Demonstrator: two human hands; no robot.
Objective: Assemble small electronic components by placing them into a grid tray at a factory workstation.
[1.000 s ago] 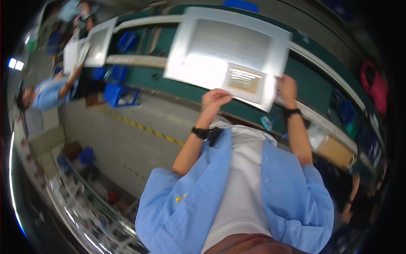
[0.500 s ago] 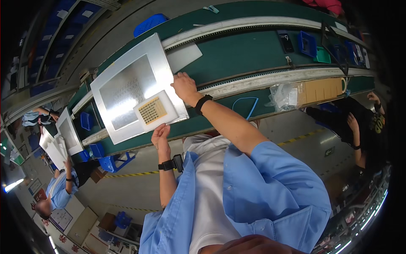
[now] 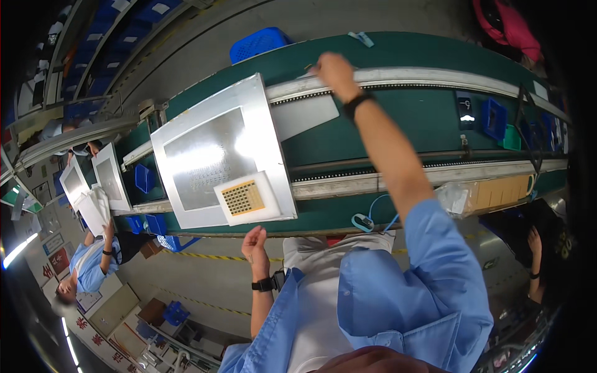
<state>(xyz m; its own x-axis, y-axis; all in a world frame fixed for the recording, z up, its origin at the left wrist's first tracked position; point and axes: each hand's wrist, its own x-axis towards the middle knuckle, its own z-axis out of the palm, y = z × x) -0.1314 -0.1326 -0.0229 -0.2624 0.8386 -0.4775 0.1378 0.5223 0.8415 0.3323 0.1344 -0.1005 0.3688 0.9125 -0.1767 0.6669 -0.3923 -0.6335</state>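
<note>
A silver framed metal plate (image 3: pixel 177 148) lies across the conveyor's two rails, with fine perforated marks on its inner sheet. On its near right corner rests a white foam pad (image 3: pixel 272 198) carrying a yellow panel with a grid of small dark pieces (image 3: pixel 243 197). My right hand (image 3: pixel 336 73) reaches to the far rail with its fingers curled, and a small yellowish bit (image 3: pixel 308 66) shows by the fingertips. Just off the near table edge, below the foam pad, my left hand (image 3: pixel 255 247) has its fingertips drawn together. What either hand holds, if anything, is too small to make out.
A pale flat plate (image 3: pixel 305 117) lies between the rails, right of the framed plate. Blue bins (image 3: pixel 495 119), a cardboard piece (image 3: pixel 497 194) and a blue cord (image 3: pixel 362 222) are to the right. Co-workers stand at left and right; a blue stool (image 3: pixel 258 45) is beyond the table.
My right hand has left the framed plate's right edge and moved away from me to the far rail. My left hand has drawn back from the foam pad. The whole view has shifted.
</note>
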